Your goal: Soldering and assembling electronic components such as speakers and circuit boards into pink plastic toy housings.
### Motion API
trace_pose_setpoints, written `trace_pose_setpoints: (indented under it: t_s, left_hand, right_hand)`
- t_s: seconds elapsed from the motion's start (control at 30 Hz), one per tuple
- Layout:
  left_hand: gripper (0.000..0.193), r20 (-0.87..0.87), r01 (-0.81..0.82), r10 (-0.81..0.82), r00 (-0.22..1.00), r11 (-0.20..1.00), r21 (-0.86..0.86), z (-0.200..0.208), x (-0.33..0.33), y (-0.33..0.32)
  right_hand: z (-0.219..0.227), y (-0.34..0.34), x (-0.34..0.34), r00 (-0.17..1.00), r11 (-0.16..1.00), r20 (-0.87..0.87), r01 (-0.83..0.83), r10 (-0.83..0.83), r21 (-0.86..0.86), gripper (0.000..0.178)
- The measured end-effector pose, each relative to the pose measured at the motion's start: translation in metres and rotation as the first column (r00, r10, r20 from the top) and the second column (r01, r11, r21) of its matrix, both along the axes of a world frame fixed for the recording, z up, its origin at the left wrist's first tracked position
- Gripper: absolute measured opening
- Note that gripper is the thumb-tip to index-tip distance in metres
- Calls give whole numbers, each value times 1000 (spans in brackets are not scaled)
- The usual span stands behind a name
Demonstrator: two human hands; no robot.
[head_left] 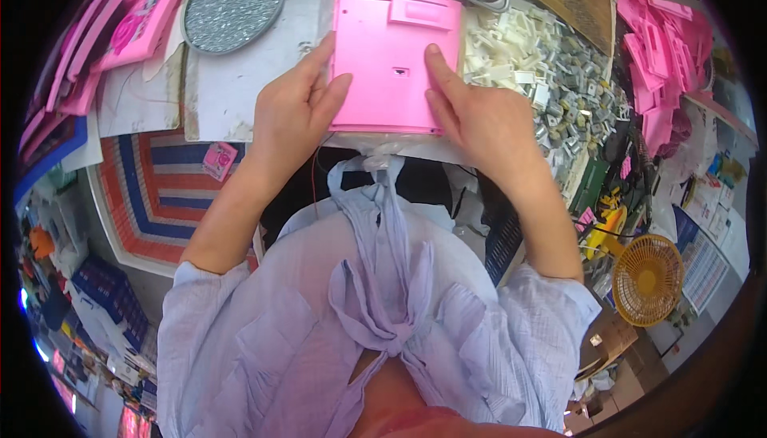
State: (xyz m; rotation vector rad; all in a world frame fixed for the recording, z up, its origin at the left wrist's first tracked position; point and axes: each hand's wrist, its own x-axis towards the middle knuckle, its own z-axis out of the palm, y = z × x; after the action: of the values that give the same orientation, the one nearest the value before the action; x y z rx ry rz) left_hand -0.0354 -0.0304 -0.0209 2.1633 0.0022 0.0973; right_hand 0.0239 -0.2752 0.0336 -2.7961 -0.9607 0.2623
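Observation:
A flat, square pink plastic casing lies on the worktable in front of me, with a raised bar near its far edge and a small cut-out at the middle. My left hand grips its left edge, the thumb lying over the top face. On the other side, my right hand holds the right edge, its index finger stretched onto the face. Whatever the fingers touch underneath is hidden.
Left of the casing stands a round dish of small silvery pieces. White plastic parts and small grey metal parts are heaped at right. Pink panels are stacked far left, more pink pieces far right. A yellow fan stands lower right.

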Motion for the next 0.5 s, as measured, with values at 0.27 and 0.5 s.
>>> trace_pose_setpoints:
  t_s: [0.27,0.5]
  left_hand:
    - [23,225,-188,134,965,952,242,18,52,93]
    - [11,210,-174,71,975,830,530,-3,61,123]
  right_hand:
    - [30,19,24,984,968,6,-173,177,-179,38]
    - [12,142,114,803,821,360,-552,475,149,15]
